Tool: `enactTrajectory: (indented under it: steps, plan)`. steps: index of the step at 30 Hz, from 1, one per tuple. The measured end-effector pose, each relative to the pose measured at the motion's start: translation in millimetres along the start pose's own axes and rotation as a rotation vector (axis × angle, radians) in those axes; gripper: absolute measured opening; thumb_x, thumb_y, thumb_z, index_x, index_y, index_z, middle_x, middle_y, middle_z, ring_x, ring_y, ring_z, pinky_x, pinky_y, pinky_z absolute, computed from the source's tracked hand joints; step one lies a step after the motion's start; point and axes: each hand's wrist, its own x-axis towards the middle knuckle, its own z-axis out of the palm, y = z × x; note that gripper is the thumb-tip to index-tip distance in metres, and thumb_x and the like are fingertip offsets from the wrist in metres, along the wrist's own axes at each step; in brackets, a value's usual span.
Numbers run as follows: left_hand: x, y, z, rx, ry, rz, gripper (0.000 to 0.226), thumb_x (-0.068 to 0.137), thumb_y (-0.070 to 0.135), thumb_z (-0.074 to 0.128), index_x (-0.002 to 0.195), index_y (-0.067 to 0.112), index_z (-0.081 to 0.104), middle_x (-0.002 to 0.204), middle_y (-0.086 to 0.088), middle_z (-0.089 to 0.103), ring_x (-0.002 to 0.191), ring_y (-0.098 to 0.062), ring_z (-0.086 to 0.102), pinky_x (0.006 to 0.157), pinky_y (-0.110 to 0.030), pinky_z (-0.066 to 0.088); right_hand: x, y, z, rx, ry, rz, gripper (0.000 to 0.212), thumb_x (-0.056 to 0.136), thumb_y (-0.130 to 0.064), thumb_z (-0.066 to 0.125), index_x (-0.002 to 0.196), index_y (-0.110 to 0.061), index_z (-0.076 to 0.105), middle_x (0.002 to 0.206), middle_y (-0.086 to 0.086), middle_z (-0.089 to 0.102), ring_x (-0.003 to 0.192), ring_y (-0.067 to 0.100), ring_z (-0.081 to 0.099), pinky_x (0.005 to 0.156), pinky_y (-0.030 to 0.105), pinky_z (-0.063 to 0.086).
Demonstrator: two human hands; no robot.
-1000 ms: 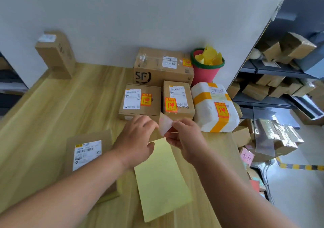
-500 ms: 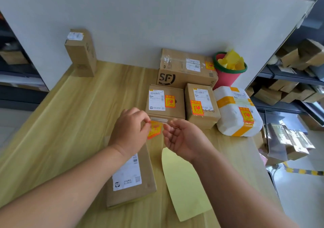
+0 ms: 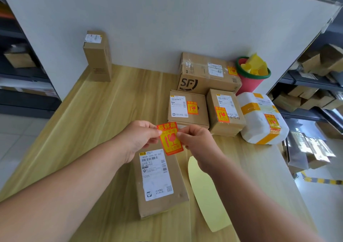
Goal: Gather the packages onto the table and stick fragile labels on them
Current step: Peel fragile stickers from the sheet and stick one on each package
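The wooden table carries everything, and a white partition stands along its far edge. The flat package lies nearest the person, shipping slip up, with no fragile sticker on it. Beyond the flat package and to its right, the SF box sits against the partition. Further right of the flat package lies a white padded parcel banded in yellow tape. Well beyond the flat package to its left, a tall box stands upright. Between the flat package and the SF box sit a square box and a narrower box, side by side, each already stickered. A red bucket of yellow scraps stands far to the flat package's right. A pale yellow backing sheet lies just right of the flat package. Above the flat package's far end, the left hand and right hand each pinch one side edge of the fragile label, holding it in the air with its printed face up.
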Motion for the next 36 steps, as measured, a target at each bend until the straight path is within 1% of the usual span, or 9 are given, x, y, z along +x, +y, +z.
enactTrajectory:
  steps: [3,7,9,12,15,20,24,29,36]
  plan:
    - [0.0,-4.1,0.6,0.025,0.015,0.01,0.002,0.087,0.013,0.064,0.088,0.013,0.063,0.081,-0.004,0.067,0.077,-0.016,0.06,0.076,-0.031,0.045,0.8,4.8,3.4,-0.017,-0.004,0.034,0.019,0.092,-0.014,0.061,0.073,-0.015,0.061,0.067,0.0,0.066,0.06,0.011,0.052,0.065,0.028,0.042]
    - [-1.0,-23.1,5.2,0.348,0.088,0.108,0.056,0.086,0.028,0.066,0.134,0.019,0.04,0.118,-0.001,0.055,0.103,-0.017,0.054,0.081,-0.029,0.042,5.7,16.5,1.8,0.047,0.026,0.147,0.015,0.094,-0.016,0.058,0.079,-0.012,0.059,0.08,0.015,0.068,0.075,0.023,0.057,0.076,0.039,0.048]
    - [-4.3,-37.5,6.2,0.678,0.054,0.159,0.076,0.081,0.041,0.067,0.144,0.023,0.029,0.14,-0.001,0.04,0.126,-0.02,0.04,0.096,-0.032,0.038,7.3,23.1,-1.2,0.072,0.022,0.199,0.014,0.095,-0.015,0.057,0.082,-0.011,0.057,0.078,0.011,0.067,0.076,0.024,0.058,0.077,0.036,0.047]
    - [-4.5,-64.6,7.0,1.176,-0.075,0.13,0.106,0.068,0.064,0.068,0.15,0.028,0.012,0.159,-0.002,0.004,0.146,-0.023,0.001,0.115,-0.043,0.013,7.4,32.7,-4.4,0.092,0.0,0.258,0.016,0.096,-0.014,0.056,0.08,-0.012,0.056,0.076,0.008,0.067,0.075,0.021,0.059,0.076,0.034,0.047]
    - [3.0,-81.9,0.7,1.291,-0.13,0.124,0.115,0.063,0.068,0.068,0.15,0.032,0.002,0.159,0.0,-0.016,0.145,-0.021,-0.017,0.116,-0.048,-0.001,6.9,39.3,-4.7,0.114,-0.016,0.297,0.016,0.096,-0.015,0.055,0.081,-0.012,0.056,0.076,0.007,0.068,0.074,0.019,0.062,0.075,0.032,0.046]
    - [29.2,-73.7,-6.1,1.278,-0.037,0.206,0.103,0.072,0.068,0.061,0.151,0.033,0.005,0.159,0.0,-0.012,0.145,-0.022,-0.014,0.116,-0.048,0.001,8.1,43.9,-3.4,0.117,-0.042,0.304,0.017,0.096,-0.014,0.055,0.08,-0.012,0.055,0.077,0.007,0.069,0.075,0.02,0.062,0.075,0.034,0.045]
    - [49.5,-65.1,-10.0,1.214,0.027,0.234,0.091,0.078,0.064,0.059,0.15,0.031,0.016,0.16,-0.001,0.0,0.146,-0.023,0.003,0.115,-0.042,0.011,5.9,41.8,5.4,0.055,-0.072,0.286,0.015,0.095,-0.012,0.055,0.08,-0.012,0.056,0.066,0.001,0.061,0.051,0.008,0.051,0.052,0.022,0.039]
    - [47.6,-75.1,-22.9,0.948,0.084,0.295,0.062,0.092,0.038,0.055,0.147,0.026,0.031,0.157,0.0,0.02,0.143,-0.022,0.021,0.115,-0.036,0.022,4.3,39.9,23.2,-0.003,-0.098,0.293,0.017,0.093,-0.01,0.057,0.077,-0.014,0.057,0.059,-0.002,0.055,0.05,0.01,0.044,0.047,0.023,0.033]
    - [24.8,-93.0,-38.2,0.728,0.201,0.29,0.03,0.09,0.02,0.058,0.12,0.019,0.061,0.107,0.002,0.056,0.103,-0.019,0.055,0.084,-0.028,0.043,2.9,36.9,44.4,-0.088,-0.158,0.327,0.016,0.093,-0.012,0.058,0.077,-0.014,0.058,0.06,-0.004,0.059,0.042,0.004,0.045,0.047,0.022,0.033]
